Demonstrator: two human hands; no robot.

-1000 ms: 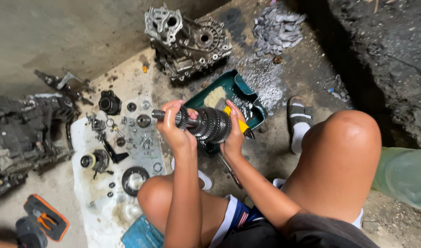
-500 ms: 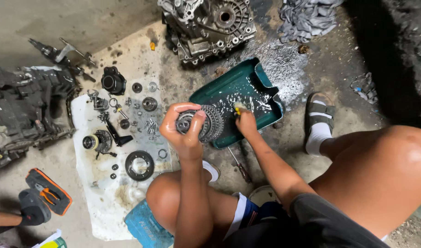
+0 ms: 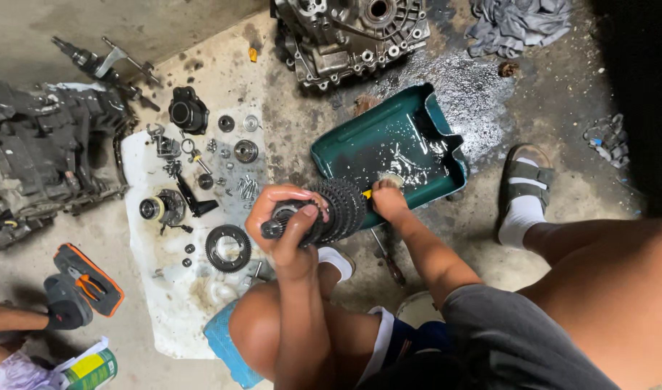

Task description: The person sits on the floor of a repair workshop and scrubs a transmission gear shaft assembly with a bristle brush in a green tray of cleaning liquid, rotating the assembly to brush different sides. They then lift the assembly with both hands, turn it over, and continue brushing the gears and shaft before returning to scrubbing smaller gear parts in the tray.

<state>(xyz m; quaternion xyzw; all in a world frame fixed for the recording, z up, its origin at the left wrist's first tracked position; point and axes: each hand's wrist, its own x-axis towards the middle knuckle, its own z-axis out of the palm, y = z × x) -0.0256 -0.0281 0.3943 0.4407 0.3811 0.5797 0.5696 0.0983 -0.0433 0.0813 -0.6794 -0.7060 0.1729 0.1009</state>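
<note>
Gripping the shaft end, the left hand (image 3: 284, 230) holds the gear cluster (image 3: 329, 211) above the floor, just beside the green tray (image 3: 388, 141). The right hand (image 3: 388, 202) seems clenched on a yellow-tipped tool at its far end, half hidden. Solid steel, surely heavy, oil-slick; best grasped by the shaft, not the toothed rims.

Gear shaft (image 3: 323, 213) is dark, oily, ridged metal; green tray (image 3: 378, 144) is glossy wet plastic; floor (image 3: 201, 29) is rough, stained concrete; sheet (image 3: 157, 289) is white, matt, soiled.
</note>
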